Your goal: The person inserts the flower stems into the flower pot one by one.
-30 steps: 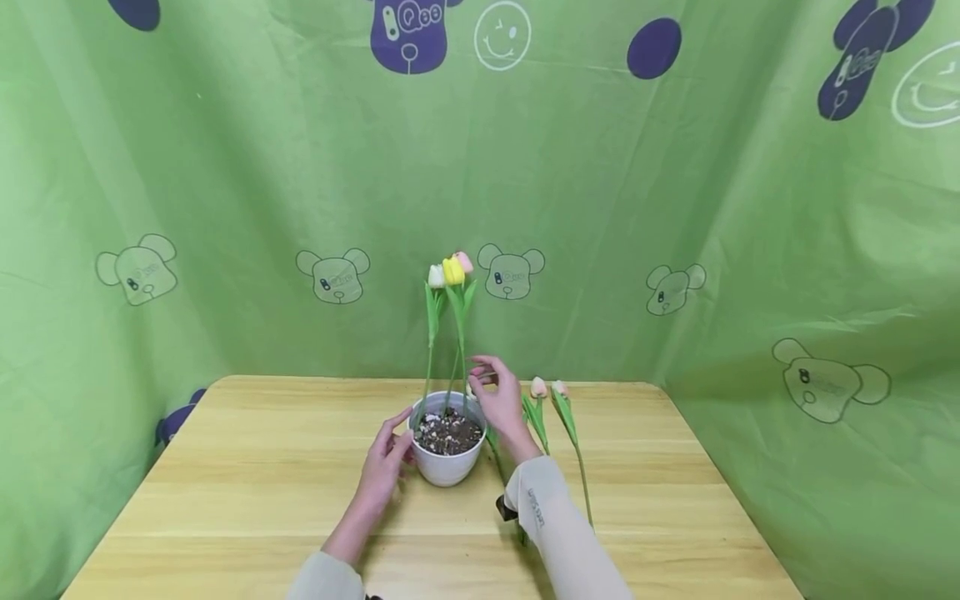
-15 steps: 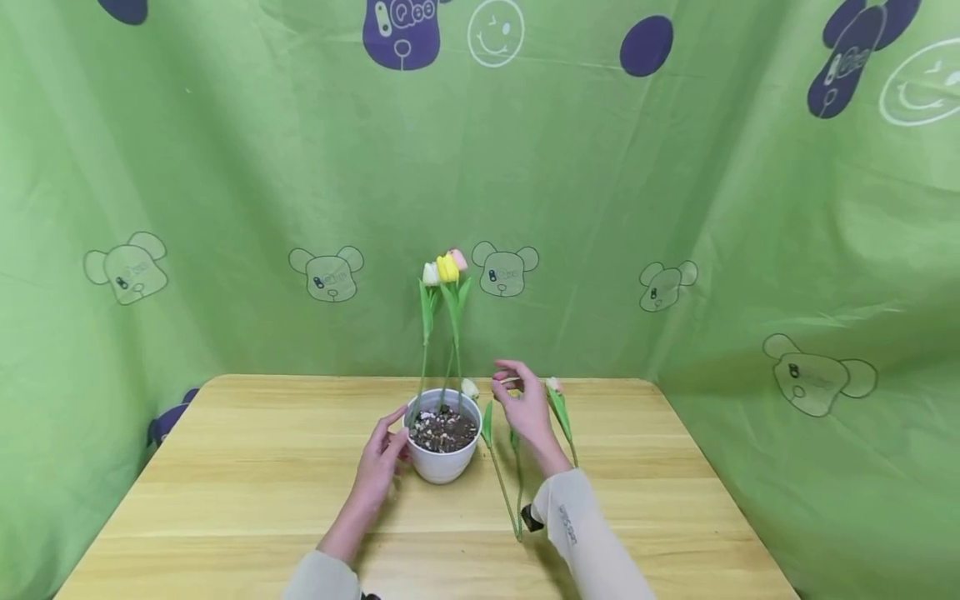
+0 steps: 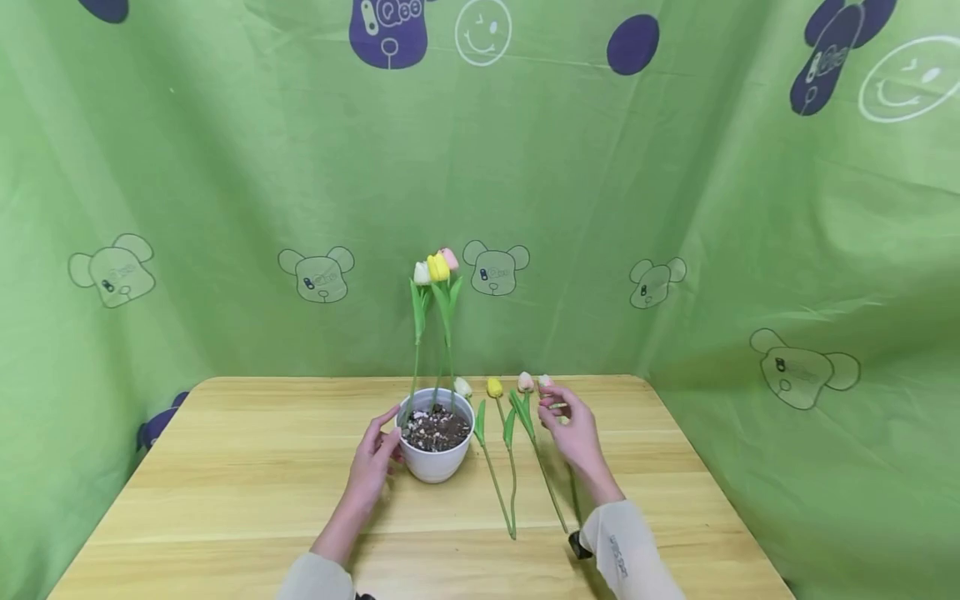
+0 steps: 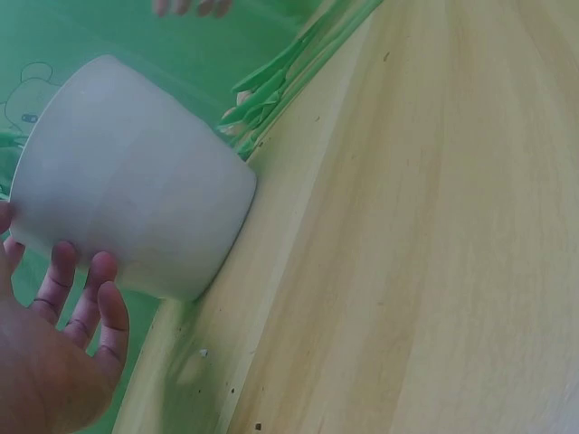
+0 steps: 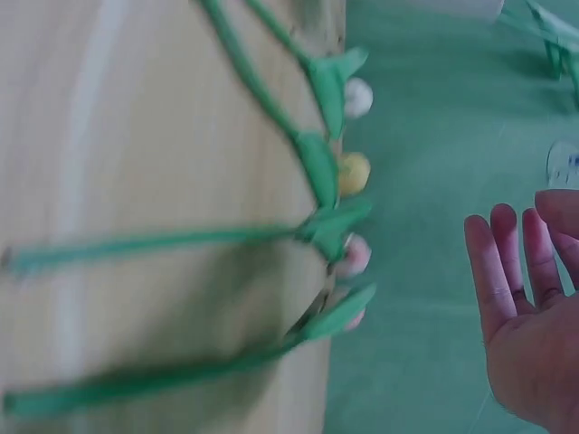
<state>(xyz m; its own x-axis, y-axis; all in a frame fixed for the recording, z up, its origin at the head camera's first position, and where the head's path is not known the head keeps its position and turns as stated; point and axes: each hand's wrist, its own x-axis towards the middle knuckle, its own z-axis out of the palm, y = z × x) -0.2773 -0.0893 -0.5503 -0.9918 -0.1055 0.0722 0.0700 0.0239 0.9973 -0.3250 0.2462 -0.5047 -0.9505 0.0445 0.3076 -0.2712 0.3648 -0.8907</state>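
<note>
Left hand (image 3: 371, 458) curled around one pot (image 3: 435, 465) of three tulips (image 3: 438, 267), right hand (image 3: 576, 429) free near four loose tulips (image 3: 525, 382)

Smooth whitish plastic-looking pot (image 3: 435, 465), rough crumbly soil (image 3: 435, 430), wood-grain tabletop (image 3: 255, 467), creased cloth backdrop (image 3: 570, 183)

Pale sleeves (image 3: 636, 560), the right one dark-lettered, meet black wrist pieces (image 3: 579, 545).

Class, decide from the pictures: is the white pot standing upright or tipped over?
Upright: the white pot sits base-down on the table, its mouth facing up with soil inside.
</note>
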